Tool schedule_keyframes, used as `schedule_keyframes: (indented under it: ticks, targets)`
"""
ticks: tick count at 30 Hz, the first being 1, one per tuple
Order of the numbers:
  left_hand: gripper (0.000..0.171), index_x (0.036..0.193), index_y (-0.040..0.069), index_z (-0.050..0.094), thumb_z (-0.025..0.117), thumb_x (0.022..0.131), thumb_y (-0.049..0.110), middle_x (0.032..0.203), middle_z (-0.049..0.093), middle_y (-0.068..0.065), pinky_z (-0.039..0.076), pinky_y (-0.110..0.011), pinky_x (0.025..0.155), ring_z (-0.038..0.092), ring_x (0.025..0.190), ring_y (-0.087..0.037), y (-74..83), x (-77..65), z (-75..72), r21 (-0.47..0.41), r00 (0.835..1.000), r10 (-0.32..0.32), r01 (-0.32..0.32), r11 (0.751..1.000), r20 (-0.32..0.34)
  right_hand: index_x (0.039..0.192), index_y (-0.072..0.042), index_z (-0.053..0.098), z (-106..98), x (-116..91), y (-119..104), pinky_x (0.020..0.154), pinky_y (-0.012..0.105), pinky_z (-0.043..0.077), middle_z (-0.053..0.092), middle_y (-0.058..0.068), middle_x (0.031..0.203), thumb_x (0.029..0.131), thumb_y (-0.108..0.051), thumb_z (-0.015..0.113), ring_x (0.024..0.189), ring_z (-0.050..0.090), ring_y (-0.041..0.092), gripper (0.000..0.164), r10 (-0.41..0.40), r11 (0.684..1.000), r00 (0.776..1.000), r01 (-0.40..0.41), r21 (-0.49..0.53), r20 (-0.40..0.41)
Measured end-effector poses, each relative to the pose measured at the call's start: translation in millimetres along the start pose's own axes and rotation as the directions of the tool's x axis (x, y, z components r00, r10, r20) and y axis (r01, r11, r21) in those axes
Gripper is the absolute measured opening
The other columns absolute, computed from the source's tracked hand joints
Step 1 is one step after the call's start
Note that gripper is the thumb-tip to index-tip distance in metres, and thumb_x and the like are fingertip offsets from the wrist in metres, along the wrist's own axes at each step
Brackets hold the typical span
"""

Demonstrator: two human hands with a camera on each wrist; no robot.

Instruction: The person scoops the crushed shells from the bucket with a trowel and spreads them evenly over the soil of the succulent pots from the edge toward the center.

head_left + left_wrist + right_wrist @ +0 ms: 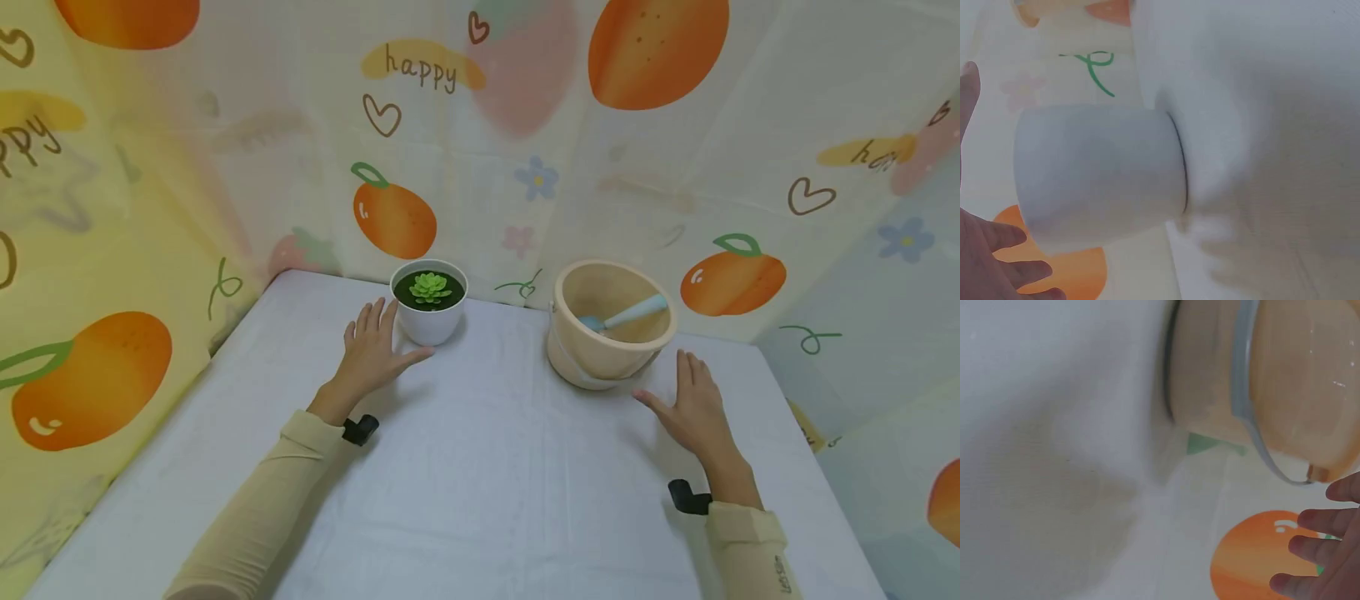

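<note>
A white pot (431,325) with a green succulent (430,287) in dark soil stands at the back left of the table. Beside its left side is my left hand (369,352), fingers spread and thumb reaching toward the pot's front. In the left wrist view the pot (1100,175) appears sideways, fingertips close to its rim. To the right stands a beige bucket (592,354) with its handle (611,381) lowered; a light blue shovel (633,311) leans inside, its blade partly hidden. My right hand (692,410), fingers extended and thumb apart, hovers at the bucket's right, holding nothing.
A white cloth (480,483) covers the table. Behind and at both sides hangs a curtain (465,192) printed with oranges, hearts and flowers, close behind the pot and bucket. Black wrist cameras (362,430) sit under both sleeves' cuffs.
</note>
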State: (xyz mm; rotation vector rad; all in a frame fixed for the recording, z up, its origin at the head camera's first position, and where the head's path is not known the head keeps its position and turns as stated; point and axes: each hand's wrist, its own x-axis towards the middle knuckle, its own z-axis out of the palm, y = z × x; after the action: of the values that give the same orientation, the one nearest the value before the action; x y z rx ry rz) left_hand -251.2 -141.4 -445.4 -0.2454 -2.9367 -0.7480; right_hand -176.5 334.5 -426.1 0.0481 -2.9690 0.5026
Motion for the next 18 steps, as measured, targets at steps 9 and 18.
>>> schedule_keyframes:
  ticks: [9, 18]
  targets:
    - [0.103, 0.155, 0.007, 0.02, 0.067, 0.081, 0.061, 0.159, 0.019, -0.022, 0.015, -0.066, 0.112, 0.015, 0.147, -0.043, 12.6, 5.6, -12.7, -0.023, 0.998, 0.04, -0.042, 0.999, -0.057, 0.151, 0.012, 0.01, -13, 7, -1, 0.11, 0.069, 0.021, 0.018, 0.039, 0.152, 0.091, -0.056, 0.058, 0.139, 0.019, 0.056, 0.102, -0.011, 0.994, 1.0, 0.013, 0.104, -0.027]
    - [0.102, 0.154, 0.007, 0.023, 0.067, 0.081, 0.063, 0.159, 0.022, -0.02, 0.016, -0.067, 0.112, 0.015, 0.147, -0.042, 30.5, 19.9, -20.5, -0.056, 0.993, 0.092, -0.096, 0.994, -0.072, 0.152, 0.009, 0.006, -29, 21, -9, 0.109, 0.07, 0.021, 0.014, 0.037, 0.154, 0.092, -0.056, 0.056, 0.14, 0.018, 0.056, 0.102, -0.013, 0.993, 1.0, 0.015, 0.12, -0.014]
